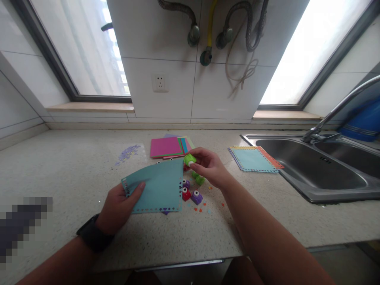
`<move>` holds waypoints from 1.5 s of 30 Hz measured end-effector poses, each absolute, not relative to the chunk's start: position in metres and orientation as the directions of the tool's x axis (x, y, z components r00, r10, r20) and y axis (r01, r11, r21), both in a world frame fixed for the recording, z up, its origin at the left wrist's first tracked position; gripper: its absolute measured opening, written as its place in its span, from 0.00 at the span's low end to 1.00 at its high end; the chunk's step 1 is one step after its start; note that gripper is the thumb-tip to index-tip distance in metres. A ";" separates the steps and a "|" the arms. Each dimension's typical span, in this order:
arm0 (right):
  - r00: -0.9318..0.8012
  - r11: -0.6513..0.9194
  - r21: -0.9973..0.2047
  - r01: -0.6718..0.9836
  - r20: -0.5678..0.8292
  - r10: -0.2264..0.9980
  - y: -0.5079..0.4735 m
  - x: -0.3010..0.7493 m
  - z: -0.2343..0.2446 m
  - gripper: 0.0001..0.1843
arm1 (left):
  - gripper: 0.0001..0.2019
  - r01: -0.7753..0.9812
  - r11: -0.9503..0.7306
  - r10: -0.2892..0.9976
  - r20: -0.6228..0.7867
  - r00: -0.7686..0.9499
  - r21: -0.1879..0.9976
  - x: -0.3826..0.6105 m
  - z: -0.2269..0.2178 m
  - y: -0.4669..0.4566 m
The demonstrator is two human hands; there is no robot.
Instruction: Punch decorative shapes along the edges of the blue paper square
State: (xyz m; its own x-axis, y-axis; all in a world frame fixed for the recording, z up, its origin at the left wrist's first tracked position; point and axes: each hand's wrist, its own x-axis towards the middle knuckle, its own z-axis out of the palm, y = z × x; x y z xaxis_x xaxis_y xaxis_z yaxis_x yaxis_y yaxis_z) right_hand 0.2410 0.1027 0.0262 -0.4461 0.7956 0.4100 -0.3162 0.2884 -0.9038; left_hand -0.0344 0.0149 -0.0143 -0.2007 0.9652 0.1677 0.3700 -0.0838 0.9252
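My left hand (pixel 120 206) grips the lower left corner of a teal paper sheet (pixel 158 186), thumb on top; punched shapes run along the sheet's edges. My right hand (pixel 209 166) pinches a small green paper punch (pixel 190 160) at the sheet's upper right corner. Just below lie a second green punch (pixel 200 180), a red punch (pixel 186 193) and a purple punch (pixel 196 196). Tiny paper bits (pixel 198 209) are scattered around them on the speckled countertop (pixel 68 166).
A stack of coloured paper (pixel 166 147), pink on top, lies behind the sheet. More punched sheets (pixel 252 159) sit by the steel sink (pixel 311 166) and faucet (pixel 341 105) at right. Purple confetti (pixel 129 152) lies at left. A wall socket (pixel 160 83) and hoses hang behind.
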 end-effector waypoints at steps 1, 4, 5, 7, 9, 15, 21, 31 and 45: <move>-0.447 0.288 -0.903 -0.318 0.410 0.795 0.102 0.241 0.027 0.17 | 0.17 0.377 -0.080 0.967 0.164 -0.195 0.923 -0.035 -0.015 0.015; -0.458 0.275 -0.909 -0.314 0.399 0.795 0.102 0.241 0.027 0.17 | 0.17 0.396 -0.083 0.966 0.171 -0.193 0.914 -0.036 -0.016 0.015; -0.463 0.267 -0.913 -0.310 0.390 0.796 0.103 0.240 0.027 0.18 | 0.18 0.401 -0.084 0.966 0.172 -0.190 0.912 -0.036 -0.016 0.015; -0.473 0.245 -0.922 -0.300 0.367 0.801 0.103 0.240 0.026 0.19 | 0.19 0.415 -0.083 0.968 0.172 -0.183 0.906 -0.035 -0.015 0.015; -0.475 0.226 -0.932 -0.282 0.341 0.811 0.104 0.239 0.024 0.20 | 0.19 0.428 -0.092 0.968 0.182 -0.175 0.899 -0.034 -0.013 0.014; -0.496 0.194 -0.971 -0.140 0.239 0.835 0.104 0.235 0.018 0.17 | 0.19 0.396 -0.071 0.977 0.145 -0.158 0.915 -0.033 -0.011 0.016; -0.576 0.159 -0.984 -0.078 0.174 0.798 0.101 0.231 0.019 0.12 | 0.18 0.270 -0.002 0.987 0.045 -0.153 0.963 -0.034 -0.010 0.019; -0.590 0.008 -0.999 -0.048 0.035 0.807 0.099 0.227 0.013 0.14 | 0.20 0.138 0.056 0.989 -0.036 -0.140 0.989 -0.035 -0.011 0.023; -0.601 -0.114 -0.993 -0.014 -0.082 0.795 0.101 0.225 0.004 0.14 | 0.19 0.057 0.083 0.990 -0.076 -0.123 0.995 -0.038 -0.015 0.026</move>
State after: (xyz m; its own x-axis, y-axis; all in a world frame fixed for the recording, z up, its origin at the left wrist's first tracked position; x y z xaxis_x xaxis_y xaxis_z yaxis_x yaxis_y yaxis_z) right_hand 0.2253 0.1009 0.0036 -0.6011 0.7949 -0.0823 -0.0144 -0.1137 -0.9934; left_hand -0.0381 0.0263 -0.0154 -0.1225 0.9896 -0.0757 0.0574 0.0832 0.9949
